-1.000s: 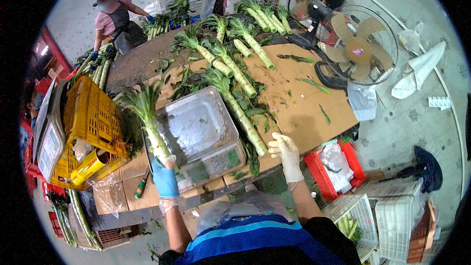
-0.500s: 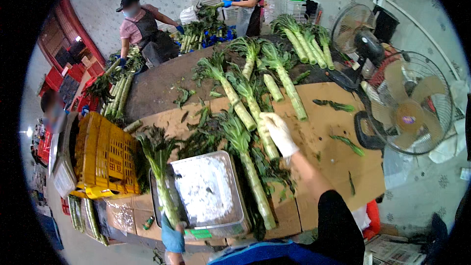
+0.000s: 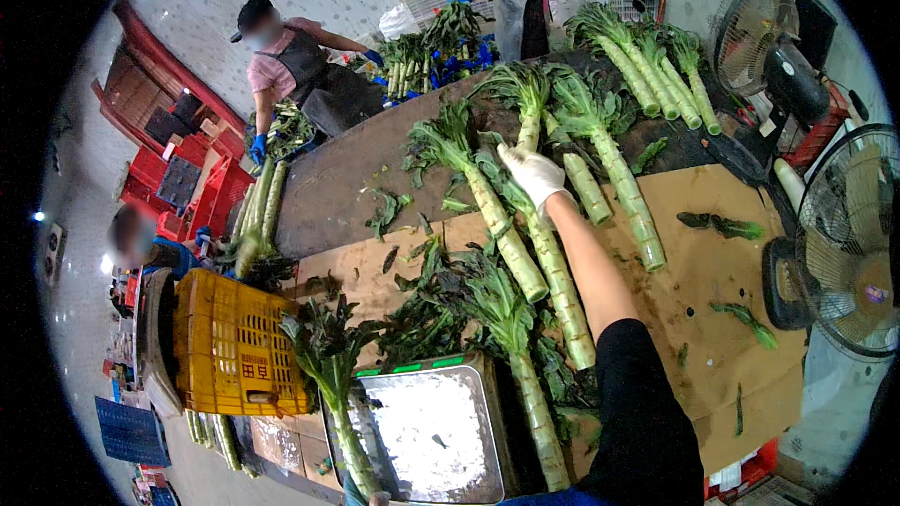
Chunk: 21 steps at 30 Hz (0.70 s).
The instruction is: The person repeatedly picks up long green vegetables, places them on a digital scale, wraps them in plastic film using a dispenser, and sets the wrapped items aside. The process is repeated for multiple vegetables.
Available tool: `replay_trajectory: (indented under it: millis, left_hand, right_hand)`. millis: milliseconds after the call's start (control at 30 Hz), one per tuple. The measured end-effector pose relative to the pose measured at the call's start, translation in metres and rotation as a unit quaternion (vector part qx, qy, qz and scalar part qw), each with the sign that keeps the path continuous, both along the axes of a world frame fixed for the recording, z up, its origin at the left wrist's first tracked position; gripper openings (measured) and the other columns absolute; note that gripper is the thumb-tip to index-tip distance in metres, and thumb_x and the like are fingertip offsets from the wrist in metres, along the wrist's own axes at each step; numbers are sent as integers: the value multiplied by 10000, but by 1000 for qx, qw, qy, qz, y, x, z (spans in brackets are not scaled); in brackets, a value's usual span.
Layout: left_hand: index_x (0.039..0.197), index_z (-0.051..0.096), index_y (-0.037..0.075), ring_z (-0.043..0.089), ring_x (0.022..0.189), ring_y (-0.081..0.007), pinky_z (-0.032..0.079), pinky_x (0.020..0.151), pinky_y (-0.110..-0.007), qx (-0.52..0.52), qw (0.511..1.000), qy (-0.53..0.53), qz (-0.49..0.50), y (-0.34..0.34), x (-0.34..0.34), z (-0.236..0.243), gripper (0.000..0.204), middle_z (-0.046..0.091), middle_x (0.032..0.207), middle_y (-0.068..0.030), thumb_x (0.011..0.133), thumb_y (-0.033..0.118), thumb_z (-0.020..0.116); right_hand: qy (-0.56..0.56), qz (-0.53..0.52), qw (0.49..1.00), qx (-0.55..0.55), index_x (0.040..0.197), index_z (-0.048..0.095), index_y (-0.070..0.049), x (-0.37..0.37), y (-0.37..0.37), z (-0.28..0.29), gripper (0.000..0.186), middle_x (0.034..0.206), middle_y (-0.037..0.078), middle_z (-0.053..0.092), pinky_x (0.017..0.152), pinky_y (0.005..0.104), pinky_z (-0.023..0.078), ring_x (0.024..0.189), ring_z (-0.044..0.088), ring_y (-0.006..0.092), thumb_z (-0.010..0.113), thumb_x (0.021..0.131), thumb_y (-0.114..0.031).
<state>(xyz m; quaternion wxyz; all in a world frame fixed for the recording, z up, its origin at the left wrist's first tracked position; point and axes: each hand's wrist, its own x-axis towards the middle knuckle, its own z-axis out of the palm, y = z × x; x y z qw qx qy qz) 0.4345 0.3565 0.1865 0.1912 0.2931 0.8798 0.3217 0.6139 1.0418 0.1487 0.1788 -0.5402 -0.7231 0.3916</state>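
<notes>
At the lower edge my left hand [image 3: 352, 489], in a blue glove and mostly cut off by the frame, grips the lower end of a leafy celtuce stalk [image 3: 343, 408]. This stalk leans over the left side of a metal tray [image 3: 502, 454] with a white, flaky surface. My right hand [image 3: 534, 173], in a white glove, reaches far forward with fingers stretched out. It lies over the upper part of another celtuce [image 3: 555, 276], close to the leaves. Beside that one lie another long celtuce [image 3: 502, 234], a short cut piece [image 3: 588, 189] and a thick stalk [image 3: 630, 197].
Flattened cardboard [image 3: 712, 319] covers the near tabletop, strewn with torn leaves [image 3: 422, 314]. A yellow crate [image 3: 234, 347] stands left, two fans [image 3: 848, 234] right. More celtuce [image 3: 647, 66] lies at the far edge. Co-workers [image 3: 300, 66] handle stalks beyond the table.
My right hand has moved forward along the stalk, from its middle toward its leafy top. The view has shifted, so the tray and my left hand sit lower in the frame.
</notes>
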Motion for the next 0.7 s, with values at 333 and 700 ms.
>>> replay_trajectory:
  millis: [333, 700]
  left_hand:
    - [1426, 305, 46, 515, 621, -111, 435, 519, -268, 167, 972, -165, -15, 29, -4, -24, 684, 599, 948, -91, 863, 301, 598]
    - [1428, 302, -10, 562, 1058, -225, 483, 883, -321, 165, 959, -200, -118, 60, 55, 23, 709, 544, 1231, -156, 816, 101, 642]
  right_hand:
    - [503, -210, 834, -86, 1162, 486, -89, 173, -153, 30, 433, 976, 69, 607, 629, 264, 503, 755, 640, 165, 583, 917, -432]
    - [499, -145, 848, -100, 1060, 406, -35, 124, -480, 90, 303, 908, 144, 621, 626, 289, 516, 729, 641, 197, 469, 983, -321]
